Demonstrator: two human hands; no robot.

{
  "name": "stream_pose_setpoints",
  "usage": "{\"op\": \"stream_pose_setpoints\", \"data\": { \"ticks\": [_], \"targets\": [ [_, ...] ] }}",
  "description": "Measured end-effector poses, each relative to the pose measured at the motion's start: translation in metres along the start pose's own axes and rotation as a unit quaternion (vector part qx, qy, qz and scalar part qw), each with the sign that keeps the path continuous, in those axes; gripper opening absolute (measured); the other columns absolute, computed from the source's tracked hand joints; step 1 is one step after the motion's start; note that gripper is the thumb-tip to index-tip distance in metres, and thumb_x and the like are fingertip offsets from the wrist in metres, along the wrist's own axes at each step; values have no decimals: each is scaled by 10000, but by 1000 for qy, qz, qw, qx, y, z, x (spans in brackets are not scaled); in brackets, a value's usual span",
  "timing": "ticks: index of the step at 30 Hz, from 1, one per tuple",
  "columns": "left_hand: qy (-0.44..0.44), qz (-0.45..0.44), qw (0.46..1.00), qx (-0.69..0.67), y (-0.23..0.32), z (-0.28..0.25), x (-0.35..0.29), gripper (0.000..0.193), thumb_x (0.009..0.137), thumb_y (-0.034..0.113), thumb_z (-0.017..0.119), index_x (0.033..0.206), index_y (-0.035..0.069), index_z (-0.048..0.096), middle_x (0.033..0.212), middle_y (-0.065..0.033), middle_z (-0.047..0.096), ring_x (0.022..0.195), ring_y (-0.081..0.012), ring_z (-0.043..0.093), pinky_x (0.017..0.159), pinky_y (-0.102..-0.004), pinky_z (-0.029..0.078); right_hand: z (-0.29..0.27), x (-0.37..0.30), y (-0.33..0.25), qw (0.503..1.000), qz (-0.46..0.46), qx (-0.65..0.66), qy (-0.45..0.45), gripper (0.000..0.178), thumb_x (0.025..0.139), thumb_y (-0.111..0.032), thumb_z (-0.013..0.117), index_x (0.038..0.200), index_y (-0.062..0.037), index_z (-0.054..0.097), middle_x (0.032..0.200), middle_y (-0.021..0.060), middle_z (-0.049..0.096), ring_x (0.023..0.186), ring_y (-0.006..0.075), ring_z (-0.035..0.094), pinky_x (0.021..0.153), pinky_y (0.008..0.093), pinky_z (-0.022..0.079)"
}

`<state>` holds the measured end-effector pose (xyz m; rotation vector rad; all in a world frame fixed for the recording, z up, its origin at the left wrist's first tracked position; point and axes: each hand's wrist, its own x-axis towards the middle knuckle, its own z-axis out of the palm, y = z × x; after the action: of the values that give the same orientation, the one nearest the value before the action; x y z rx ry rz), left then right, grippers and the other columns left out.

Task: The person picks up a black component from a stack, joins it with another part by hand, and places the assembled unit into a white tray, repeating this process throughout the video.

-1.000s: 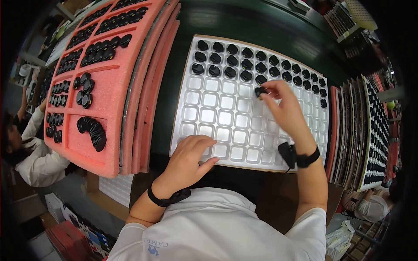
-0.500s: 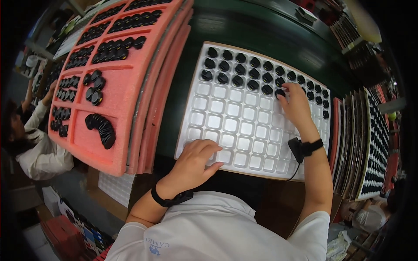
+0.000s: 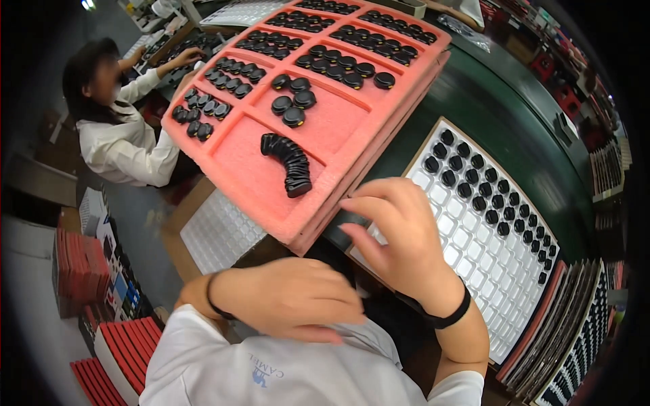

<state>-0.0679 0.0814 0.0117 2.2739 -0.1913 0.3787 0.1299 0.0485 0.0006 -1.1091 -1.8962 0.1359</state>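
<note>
My right hand (image 3: pixel 405 237) is raised beside the front right corner of the pink foam tray (image 3: pixel 237 169). Its thumb and fingers are apart, with nothing visible between them. Low in front of my shirt is my left hand (image 3: pixel 288 298), palm down, slightly blurred, its fingers stretched out and nothing seen in it. The foam tray's compartments hold small black round parts (image 3: pixel 293 116), and a curved row of black discs (image 3: pixel 290 162) lies in the nearest one. To the right, a white plastic tray (image 3: pixel 460 237) of square cells carries black parts (image 3: pixel 479 203) in its far rows.
More foam trays lie stacked beneath the top one. Another white cell tray (image 3: pixel 220 233) sits lower left in a cardboard box. A person in a white sleeve (image 3: pixel 145 155) works at far left. Upright stacked trays (image 3: pixel 575 318) stand at right, and red stacks (image 3: pixel 128 345) at lower left.
My view has swung left toward the foam tray. My right hand has left the parts in the white tray and come across to the foam tray's corner; my left hand has moved off the white tray's near edge.
</note>
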Motion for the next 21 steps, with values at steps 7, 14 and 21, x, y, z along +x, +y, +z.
{"op": "stream_pose_setpoints", "data": {
  "ticks": [7,14,21],
  "targets": [
    [256,-219,927,163,-6,-111,-30,118,804,55,638,908,1,649,857,-58,655,777,-156,624,671,-275,484,34,38,-3,998,-59,-20,-26,257,649,-46,724,887,-56,628,900,67,568,812,261,553,694,357,433],
    [185,-351,881,258,-67,-173,-21,162,827,107,638,940,-8,654,851,-50,633,749,-107,573,676,-240,460,43,45,-3,996,-53,-52,-55,204,659,-50,708,841,-48,615,843,68,545,767,257,550,658,345,438],
    [101,-300,889,330,-101,-171,-9,183,806,130,669,933,-1,654,814,-40,606,761,-110,572,684,-255,459,44,46,-5,995,-64,-68,-43,165,664,-26,683,787,-34,574,806,79,550,721,262,547,626,354,447]
  ]
}}
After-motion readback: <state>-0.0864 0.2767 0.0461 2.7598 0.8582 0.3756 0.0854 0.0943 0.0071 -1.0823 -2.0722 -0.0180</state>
